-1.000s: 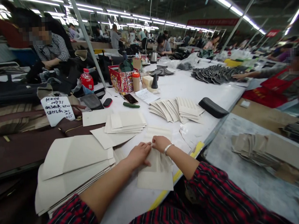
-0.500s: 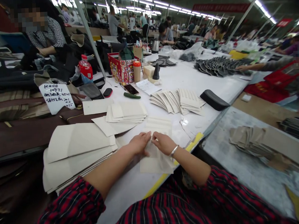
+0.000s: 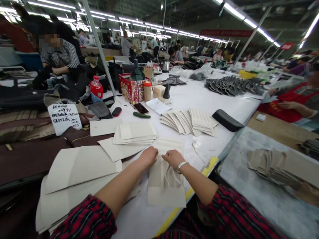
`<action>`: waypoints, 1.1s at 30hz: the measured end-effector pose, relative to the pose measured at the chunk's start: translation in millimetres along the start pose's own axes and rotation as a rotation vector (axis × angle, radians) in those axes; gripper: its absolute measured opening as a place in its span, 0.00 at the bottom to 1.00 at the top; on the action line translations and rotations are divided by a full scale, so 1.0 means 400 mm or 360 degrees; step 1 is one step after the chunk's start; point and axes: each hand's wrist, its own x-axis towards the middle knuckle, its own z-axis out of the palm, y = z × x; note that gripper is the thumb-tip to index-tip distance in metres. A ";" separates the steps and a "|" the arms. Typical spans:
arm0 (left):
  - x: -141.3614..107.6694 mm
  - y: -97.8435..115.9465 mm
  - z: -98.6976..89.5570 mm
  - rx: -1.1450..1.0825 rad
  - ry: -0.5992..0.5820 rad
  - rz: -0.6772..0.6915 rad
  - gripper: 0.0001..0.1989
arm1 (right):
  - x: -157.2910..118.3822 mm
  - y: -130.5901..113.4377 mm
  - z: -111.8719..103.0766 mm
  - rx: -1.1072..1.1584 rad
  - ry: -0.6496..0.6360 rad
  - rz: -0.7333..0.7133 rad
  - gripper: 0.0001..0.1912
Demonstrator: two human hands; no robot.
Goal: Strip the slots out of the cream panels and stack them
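A beige fabric piece (image 3: pixel 166 194) lies near the table's front edge, its middle bunched into loose folds below my right hand. My left hand (image 3: pixel 150 156) is closed in a pinch over the upper left part of the piece; what its fingertips hold is hidden. My right hand (image 3: pixel 173 158), with a silver bracelet at the wrist, is closed just beside it, fingertips together at the fabric, too small to tell what they grip. A small gap separates the hands. Stacked beige pieces (image 3: pixel 135 131) lie beyond my left hand, and larger curved panels (image 3: pixel 81 166) to its left.
Fanned beige pieces (image 3: pixel 188 120) and a black case (image 3: pixel 227 120) lie farther back. Behind are a green cucumber-like object (image 3: pixel 141 115), a phone (image 3: pixel 140 108), a red patterned box (image 3: pixel 132 88) and a red bottle (image 3: pixel 96 89). A person in a red apron (image 3: pixel 289 103) is at the right.
My left hand's fingers have drawn together from a looser spread. The fabric beneath my right hand shows clearer folds. The camera view has tilted up, and the person at right has drawn their arm back.
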 end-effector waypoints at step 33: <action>-0.137 0.007 0.060 -0.0028 0.0055 0.0048 0.26 | 0.035 -0.005 0.047 -0.0250 -0.0044 -0.0111 0.13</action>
